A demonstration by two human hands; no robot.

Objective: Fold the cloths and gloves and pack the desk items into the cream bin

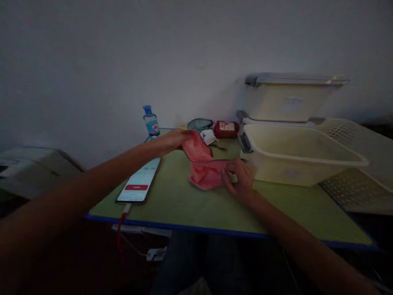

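Observation:
A pink cloth (205, 166) with a dark stitched edge lies partly lifted on the green table (184, 205). My left hand (173, 141) is closed on its far upper corner, holding that corner up. My right hand (241, 180) pinches the cloth's near right edge, close to the front of the open white tub (307, 159). The picture is dim, so fine detail of the fingers is hard to make out.
A phone (139, 181) with a lit screen lies left of the cloth, a red cable running off the table edge. A small water bottle (151, 122), a dark bowl (200, 124), a red packet (226, 129), a lidded tub (291, 96) and a white basket (359, 143) stand behind and right.

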